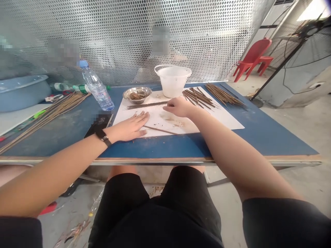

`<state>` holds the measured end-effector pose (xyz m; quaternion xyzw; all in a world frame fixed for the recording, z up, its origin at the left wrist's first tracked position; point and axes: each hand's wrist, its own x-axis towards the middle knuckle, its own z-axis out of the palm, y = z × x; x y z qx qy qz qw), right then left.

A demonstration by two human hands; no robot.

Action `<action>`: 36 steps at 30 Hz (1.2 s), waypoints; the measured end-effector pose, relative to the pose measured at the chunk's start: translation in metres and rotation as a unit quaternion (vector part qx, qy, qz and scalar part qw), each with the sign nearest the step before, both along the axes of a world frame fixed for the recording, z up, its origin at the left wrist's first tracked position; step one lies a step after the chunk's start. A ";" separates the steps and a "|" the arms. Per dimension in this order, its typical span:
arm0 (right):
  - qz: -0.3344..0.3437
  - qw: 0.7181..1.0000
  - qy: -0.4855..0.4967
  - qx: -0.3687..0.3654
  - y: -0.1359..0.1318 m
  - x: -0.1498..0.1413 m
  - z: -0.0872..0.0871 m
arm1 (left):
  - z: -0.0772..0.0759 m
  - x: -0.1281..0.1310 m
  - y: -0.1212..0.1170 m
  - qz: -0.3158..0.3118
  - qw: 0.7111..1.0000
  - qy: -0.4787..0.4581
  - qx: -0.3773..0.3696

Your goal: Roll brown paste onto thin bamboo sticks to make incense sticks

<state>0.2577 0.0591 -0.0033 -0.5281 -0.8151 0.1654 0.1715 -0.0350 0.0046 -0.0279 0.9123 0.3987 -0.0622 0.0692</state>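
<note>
One stick (161,130) runs sideways, rightward from my nearer, flat left hand (133,125). My right hand (178,106) curls; its grip I can't tell.

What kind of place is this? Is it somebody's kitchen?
It looks more like a small, simple workshop, though I can't be sure. There are piles of thin brown sticks on a blue table, and a big metal panel full of holes behind it.
</note>
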 end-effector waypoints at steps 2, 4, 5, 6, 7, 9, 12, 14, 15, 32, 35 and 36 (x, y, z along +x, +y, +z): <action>-0.002 1.000 0.000 -0.002 0.001 0.001 0.000 | 0.000 0.008 0.016 0.013 1.000 0.008 0.000; -0.004 1.000 -0.002 -0.001 0.001 0.002 0.000 | 0.000 0.018 0.033 0.023 1.000 0.013 0.001; -0.006 1.000 -0.003 -0.002 0.002 0.003 0.000 | 0.001 0.024 0.042 0.026 1.000 0.014 0.002; -0.007 1.000 -0.004 -0.003 0.002 0.004 0.000 | 0.002 0.029 0.049 0.027 0.999 0.016 0.002; -0.009 1.000 -0.006 -0.003 0.003 0.005 0.000 | 0.003 0.034 0.056 0.027 0.999 0.018 0.003; -0.008 1.000 -0.010 0.000 0.004 0.006 0.000 | 0.005 0.042 0.068 0.027 0.999 0.018 0.006; -0.005 1.000 -0.011 0.007 0.004 0.008 0.000 | 0.006 0.050 0.076 0.029 0.999 0.016 0.013; -0.008 1.000 -0.006 0.002 0.003 0.008 0.000 | 0.006 0.051 0.076 0.028 0.999 0.018 0.016; -0.010 1.000 -0.003 0.000 0.003 0.008 0.001 | 0.005 0.051 0.074 0.027 0.999 0.018 0.016; -0.014 1.000 0.012 -0.001 0.001 0.007 0.002 | 0.007 0.066 -0.024 -0.031 0.999 -0.020 0.017; -0.011 1.000 0.021 -0.004 0.000 0.008 0.005 | 0.002 0.100 -0.023 -0.053 0.998 -0.043 0.005; -0.019 0.999 0.030 -0.002 0.001 0.009 0.006 | 0.000 0.111 -0.019 -0.052 0.997 -0.052 0.008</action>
